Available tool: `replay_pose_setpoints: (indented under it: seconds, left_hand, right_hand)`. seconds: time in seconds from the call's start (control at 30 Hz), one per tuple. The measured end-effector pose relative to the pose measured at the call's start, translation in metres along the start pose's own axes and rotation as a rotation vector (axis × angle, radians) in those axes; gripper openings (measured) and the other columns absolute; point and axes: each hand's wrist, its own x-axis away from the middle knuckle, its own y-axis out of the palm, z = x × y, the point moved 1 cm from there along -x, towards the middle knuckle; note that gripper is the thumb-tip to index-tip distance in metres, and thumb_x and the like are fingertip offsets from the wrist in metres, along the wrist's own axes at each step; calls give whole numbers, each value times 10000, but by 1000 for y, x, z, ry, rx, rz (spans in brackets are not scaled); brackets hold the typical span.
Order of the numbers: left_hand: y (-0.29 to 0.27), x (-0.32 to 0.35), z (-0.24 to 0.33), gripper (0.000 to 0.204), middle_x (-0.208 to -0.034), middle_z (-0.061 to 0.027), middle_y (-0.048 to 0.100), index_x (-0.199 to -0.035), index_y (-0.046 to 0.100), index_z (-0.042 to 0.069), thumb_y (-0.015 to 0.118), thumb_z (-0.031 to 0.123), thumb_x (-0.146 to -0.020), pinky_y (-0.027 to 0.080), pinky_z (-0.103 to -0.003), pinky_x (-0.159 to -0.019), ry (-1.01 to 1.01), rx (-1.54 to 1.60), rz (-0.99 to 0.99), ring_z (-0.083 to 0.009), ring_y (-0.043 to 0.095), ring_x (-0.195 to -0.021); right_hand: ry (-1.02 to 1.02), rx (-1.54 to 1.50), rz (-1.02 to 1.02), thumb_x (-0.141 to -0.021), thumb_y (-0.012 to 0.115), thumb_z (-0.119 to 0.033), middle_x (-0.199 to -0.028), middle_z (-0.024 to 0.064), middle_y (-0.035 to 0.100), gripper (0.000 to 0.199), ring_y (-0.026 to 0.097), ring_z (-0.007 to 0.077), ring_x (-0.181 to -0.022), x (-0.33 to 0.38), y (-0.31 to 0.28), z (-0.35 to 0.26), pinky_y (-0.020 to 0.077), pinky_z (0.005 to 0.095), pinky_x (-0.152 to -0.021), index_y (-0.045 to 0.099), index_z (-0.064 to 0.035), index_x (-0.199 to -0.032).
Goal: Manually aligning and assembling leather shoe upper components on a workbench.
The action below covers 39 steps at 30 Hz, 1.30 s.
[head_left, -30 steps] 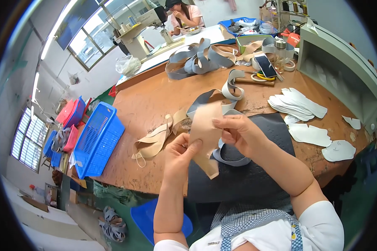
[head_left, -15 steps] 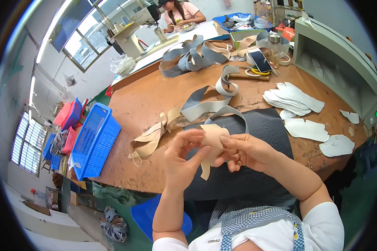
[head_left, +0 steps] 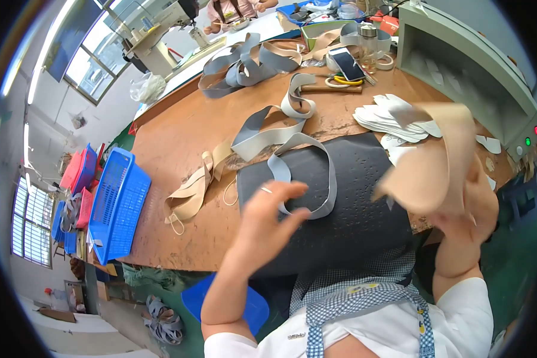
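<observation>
Out at the right, my right hand (head_left: 474,206) is closed round the lower end of a curled beige fabric strip (head_left: 420,182), which arches above it and is smeared by motion. My left hand (head_left: 265,224) holds nothing; its thumb and fingers are spread above the left part of a black mat (head_left: 364,203). Just past those fingertips, a grey strip (head_left: 332,185) curves in a loop on the mat and runs back across the table. More beige strips (head_left: 191,194) with a thin cord loop lie left of the mat.
White cut pieces (head_left: 379,116) are stacked at the right, partly hidden by the beige strip. A grey machine (head_left: 459,36) with lit buttons stands behind. A phone (head_left: 346,64), scissors (head_left: 340,80) and a grey strip pile (head_left: 250,65) lie farther back. Blue basket (head_left: 116,203) at left; a person works beyond.
My right hand has swung right and up with the beige piece, which both hands held before. My left hand has let go. A red light now shows on the machine, and the view has shifted.
</observation>
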Motion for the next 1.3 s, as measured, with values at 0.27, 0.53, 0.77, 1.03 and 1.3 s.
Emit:
replay_pose_setpoints:
  seconds: [0.27, 0.53, 0.77, 1.03, 1.3]
  left_hand:
    - [66, 13, -42, 195, -902, -156, 704, -1021, 684, 9, 736, 49, -838, 551, -339, -732, -95, 3, -33, -283, 701, -812]
    - [-21, -26, -12, 147, -890, -43, 701, -1039, 668, -18, 686, -9, -894, 528, -250, -786, -206, 554, 98, -94, 655, -865]
    - [17, 32, -13, 183, -950, -81, 700, -1038, 673, -2, 698, -36, -860, 523, -283, -820, -203, 315, 20, -155, 674, -905]
    - [38, 65, -18, 183, -953, -57, 650, -1017, 652, -36, 714, -74, -849, 508, -282, -869, -280, 481, 187, -140, 632, -916]
    - [38, 63, -23, 350, -1019, -75, 679, -1198, 623, -83, 730, -43, -867, 528, -252, -846, -473, 741, 189, -111, 636, -939]
  right_hand:
    - [443, -19, -102, -743, 667, -26, -891, 193, 696, 335, 635, 158, -577, 34, -22, 15, 506, 244, -516, 638, 83, -1059]
    - [798, -270, 143, -959, 631, -70, -1160, 98, 606, 315, 630, 146, -1005, 5, -18, 164, 528, 277, -865, 540, 11, -1250]
    - [235, -486, -433, -914, 674, -286, -1117, 4, 577, 296, 582, 98, -986, -34, 12, 209, 495, 275, -849, 616, -77, -1116]
    - [652, -370, -143, -867, 743, -129, -1108, 59, 665, 351, 666, 152, -1008, 3, -12, 211, 563, 333, -888, 613, -43, -1182]
    - [695, -365, -69, -860, 752, -100, -1125, 78, 684, 395, 686, 180, -1015, 10, -10, 209, 581, 357, -890, 611, -23, -1220]
